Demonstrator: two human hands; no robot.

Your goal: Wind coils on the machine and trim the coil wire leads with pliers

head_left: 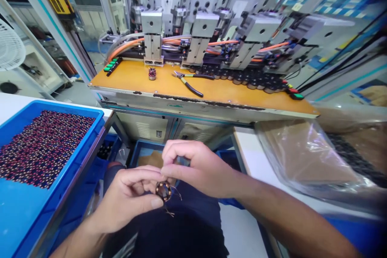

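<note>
Between the thumb and fingers of my left hand (133, 191) is a small round motor stator (163, 191) with copper windings. Thin loose wire ends stick out from its right side and bottom. My right hand (193, 165) is closed in a pinch just above the stator, its fingertips meeting those of my left hand. Whatever lies between the right fingertips, perhaps a wire, is too small to make out. Both hands are over my lap, in front of the machine bench.
On the orange bench (127, 84) lie pliers (193, 80), one stator (152, 73) and a row of dark round parts (250, 78). Machine heads (152, 36) rise behind. A blue tray (99, 115) full of small parts is at left; plastic-wrapped cardboard (314, 153) lies at right.
</note>
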